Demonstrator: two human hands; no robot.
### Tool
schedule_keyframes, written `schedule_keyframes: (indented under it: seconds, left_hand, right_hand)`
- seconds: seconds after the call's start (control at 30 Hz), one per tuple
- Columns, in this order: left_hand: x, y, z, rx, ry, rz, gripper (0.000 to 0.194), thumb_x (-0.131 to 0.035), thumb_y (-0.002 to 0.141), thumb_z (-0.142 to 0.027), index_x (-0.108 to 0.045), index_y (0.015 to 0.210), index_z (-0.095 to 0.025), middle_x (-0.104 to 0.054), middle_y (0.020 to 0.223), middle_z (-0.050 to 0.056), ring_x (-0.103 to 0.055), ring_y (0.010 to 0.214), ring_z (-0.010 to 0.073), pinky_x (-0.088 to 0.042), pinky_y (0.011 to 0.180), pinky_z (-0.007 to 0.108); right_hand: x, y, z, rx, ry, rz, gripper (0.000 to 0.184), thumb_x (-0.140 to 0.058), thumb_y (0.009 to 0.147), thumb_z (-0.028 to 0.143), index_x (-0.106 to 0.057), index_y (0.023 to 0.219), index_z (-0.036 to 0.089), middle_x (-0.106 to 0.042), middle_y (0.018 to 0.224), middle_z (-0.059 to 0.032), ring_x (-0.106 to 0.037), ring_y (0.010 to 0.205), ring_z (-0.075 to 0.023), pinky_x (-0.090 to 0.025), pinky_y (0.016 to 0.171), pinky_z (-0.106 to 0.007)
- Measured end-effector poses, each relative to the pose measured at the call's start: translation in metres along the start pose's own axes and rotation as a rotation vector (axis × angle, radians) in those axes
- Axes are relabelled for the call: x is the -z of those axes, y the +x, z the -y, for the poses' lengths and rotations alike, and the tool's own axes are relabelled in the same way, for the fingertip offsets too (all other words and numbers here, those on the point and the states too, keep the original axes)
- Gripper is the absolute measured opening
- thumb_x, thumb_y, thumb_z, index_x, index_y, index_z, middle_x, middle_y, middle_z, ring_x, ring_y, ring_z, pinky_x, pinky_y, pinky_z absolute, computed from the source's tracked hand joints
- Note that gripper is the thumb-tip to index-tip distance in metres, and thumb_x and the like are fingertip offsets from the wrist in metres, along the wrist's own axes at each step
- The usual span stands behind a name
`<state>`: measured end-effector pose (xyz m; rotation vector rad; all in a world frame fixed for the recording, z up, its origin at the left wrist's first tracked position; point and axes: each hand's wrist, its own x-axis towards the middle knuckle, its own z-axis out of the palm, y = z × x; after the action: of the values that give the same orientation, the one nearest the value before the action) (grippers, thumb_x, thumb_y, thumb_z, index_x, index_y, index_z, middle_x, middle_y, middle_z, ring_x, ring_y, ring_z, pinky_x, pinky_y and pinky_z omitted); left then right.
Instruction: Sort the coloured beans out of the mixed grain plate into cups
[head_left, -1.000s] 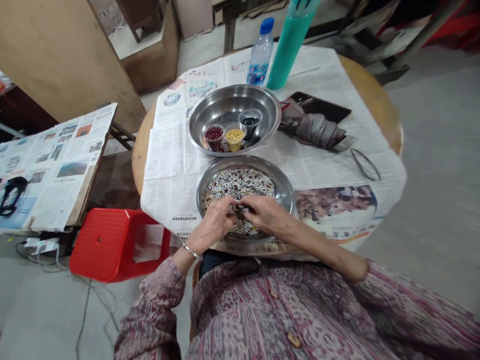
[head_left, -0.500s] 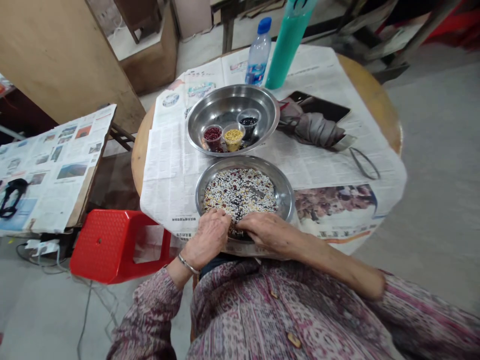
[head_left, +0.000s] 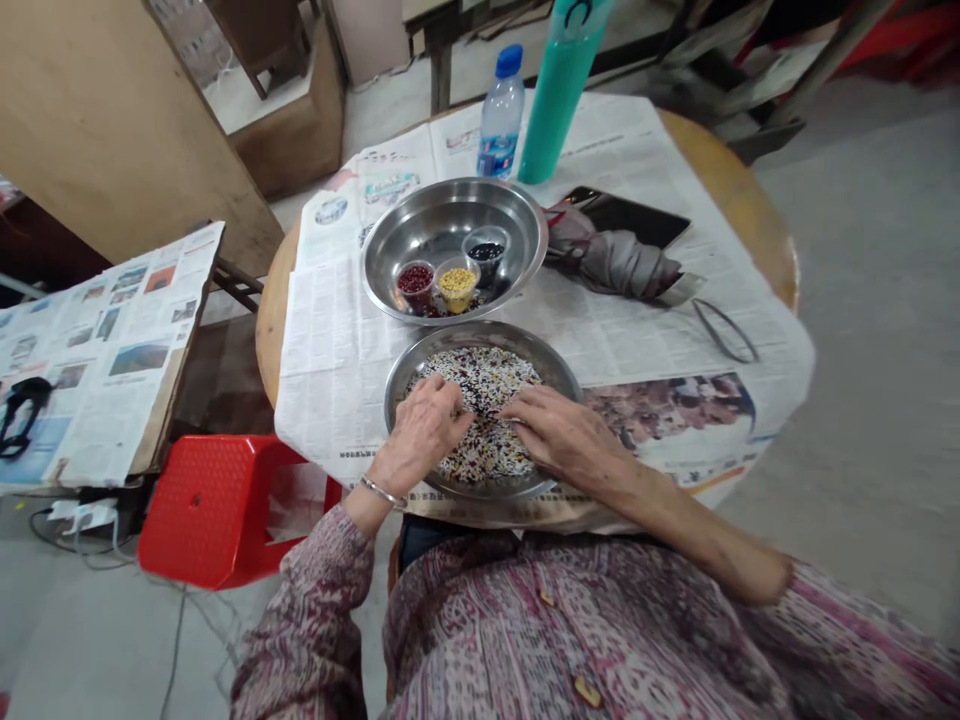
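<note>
A steel basin (head_left: pixel 399 352) holds a mix of white, black, yellow and dark red grains (head_left: pixel 487 462). My left hand (head_left: pixel 427 422) is over its left side, fingers curled inward and thumb toward the middle; whatever they may hold is hidden. Opposite it, my right hand (head_left: pixel 559 428) reaches over the right rim, fingers stretched toward the centre with the thumb apart, holding nothing I can see. Behind stands a wider steel bowl (head_left: pixel 390 225) containing a cup of red beans (head_left: pixel 415 280), a cup of yellow beans (head_left: pixel 457 284) and a cup of black beans (head_left: pixel 486 250).
Newspaper (head_left: pixel 322 330) covers the round table. At the back stand a water bottle (head_left: pixel 501 115) and a green bottle (head_left: pixel 559 100). A folded umbrella (head_left: pixel 619 262) and a dark phone (head_left: pixel 637 215) lie at right. A red stool (head_left: pixel 199 510) is at lower left.
Both hands have moved from the basin's near edge toward its middle. Grains now show near the close rim, where the hands were before. The view has shifted slightly.
</note>
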<state>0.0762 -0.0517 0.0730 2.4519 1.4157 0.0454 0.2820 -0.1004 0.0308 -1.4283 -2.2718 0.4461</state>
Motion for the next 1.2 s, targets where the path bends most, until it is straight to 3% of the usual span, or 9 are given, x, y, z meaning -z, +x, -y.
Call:
schedule_keyframes:
  seconds: [0.13,0.3,0.43,0.6,0.73,0.87,0.97,1.07,1.2]
  left_hand:
    - [-0.001,0.019,-0.006,0.030,0.017,0.009,0.058,-0.083,0.082,-0.034,-0.055,0.130,-0.021,-0.052,0.132,0.013,-0.052,0.122,0.0334,-0.054,0.098,0.047]
    - [-0.013,0.032,-0.016,-0.172,-0.106,0.127,0.025,-0.060,0.093,-0.009,-0.064,0.117,-0.018,-0.061,0.117,0.009,-0.060,0.115,0.0239,-0.052,0.106,0.040]
    - [-0.011,0.021,-0.020,-0.242,-0.101,0.184,0.025,-0.047,0.096,-0.003,-0.066,0.106,-0.016,-0.067,0.099,0.006,-0.064,0.107,0.0213,-0.053,0.103,0.039]
    - [-0.004,-0.016,-0.020,-0.315,-0.007,0.255,0.030,-0.042,0.097,-0.001,-0.064,0.106,-0.019,-0.066,0.108,0.005,-0.062,0.103,0.0185,-0.056,0.094,0.033]
    - [-0.001,-0.035,-0.012,-0.185,0.143,0.215,0.026,-0.045,0.095,0.000,-0.061,0.103,-0.019,-0.063,0.114,0.006,-0.057,0.108,0.0212,-0.056,0.093,0.035]
    - [-0.001,-0.028,0.000,-0.033,0.148,0.001,0.018,-0.053,0.099,-0.012,-0.058,0.114,-0.020,-0.057,0.126,0.009,-0.054,0.115,0.0242,-0.054,0.101,0.041]
    - [-0.004,-0.011,0.003,0.082,0.142,-0.098,0.043,-0.066,0.097,-0.037,-0.050,0.131,-0.016,-0.049,0.137,0.017,-0.050,0.123,0.0320,-0.052,0.102,0.050]
    - [-0.008,0.002,-0.005,0.108,0.081,-0.014,0.069,-0.076,0.088,-0.047,-0.045,0.140,-0.014,-0.047,0.137,0.018,-0.050,0.123,0.0343,-0.054,0.100,0.050]
    - [-0.014,0.007,-0.023,-0.044,-0.004,0.089,0.065,-0.080,0.086,-0.034,-0.047,0.140,-0.023,-0.049,0.136,0.012,-0.049,0.125,0.0317,-0.054,0.100,0.047]
  right_hand:
    - [-0.010,-0.011,0.005,-0.086,0.123,-0.179,0.024,-0.045,0.093,0.009,-0.066,0.089,0.021,-0.067,0.089,-0.0079,-0.064,0.094,-0.0235,-0.054,0.087,-0.036]
    - [-0.020,-0.015,0.010,-0.167,0.155,-0.350,0.028,-0.042,0.095,0.009,-0.066,0.093,0.023,-0.067,0.094,-0.0081,-0.064,0.099,-0.0234,-0.053,0.093,-0.037]
    - [-0.027,-0.015,0.006,-0.114,0.086,-0.442,0.030,-0.047,0.089,0.003,-0.067,0.096,0.024,-0.069,0.096,-0.0062,-0.063,0.096,-0.0234,-0.053,0.090,-0.037]
    - [-0.027,-0.013,0.003,0.067,0.032,-0.565,0.029,-0.049,0.084,-0.004,-0.057,0.079,0.024,-0.063,0.075,-0.0019,-0.058,0.076,-0.0207,-0.051,0.073,-0.034]
    - [-0.023,-0.013,0.003,0.123,0.049,-0.559,0.028,-0.049,0.087,-0.003,-0.055,0.081,0.024,-0.064,0.075,-0.0010,-0.058,0.074,-0.0195,-0.051,0.071,-0.033]
    - [-0.023,-0.014,0.005,0.138,0.075,-0.557,0.023,-0.051,0.088,0.001,-0.057,0.092,0.023,-0.068,0.082,-0.0023,-0.062,0.078,-0.0204,-0.053,0.076,-0.035]
    - [-0.024,-0.014,0.006,0.111,0.086,-0.604,0.022,-0.054,0.087,0.003,-0.058,0.096,0.023,-0.065,0.081,-0.0019,-0.061,0.077,-0.0205,-0.053,0.075,-0.035]
    - [-0.025,-0.014,0.006,0.027,0.074,-0.673,0.026,-0.056,0.085,0.002,-0.061,0.101,0.023,-0.066,0.087,-0.0040,-0.063,0.085,-0.0219,-0.055,0.079,-0.036]
    - [-0.028,-0.015,0.005,-0.034,0.095,-0.691,0.028,-0.054,0.088,0.002,-0.065,0.102,0.024,-0.067,0.092,-0.0040,-0.067,0.088,-0.0199,-0.056,0.079,-0.033]
